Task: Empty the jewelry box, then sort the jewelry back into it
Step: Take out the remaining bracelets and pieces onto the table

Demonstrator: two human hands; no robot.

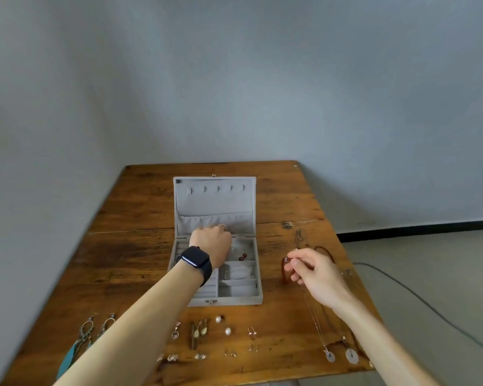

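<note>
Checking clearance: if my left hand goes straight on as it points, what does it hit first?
Your left hand would likely meet the gathered pocket in the open lid first; depth unclear.

Grey jewelry box [180, 213], brown wooden table [134, 246], reddish-brown braided bracelet [285, 270], black watch [196, 261].

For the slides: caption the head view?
Sorting jewelry: left hand inside open grey jewelry box, right hand pinching red bracelet beside it.
</note>
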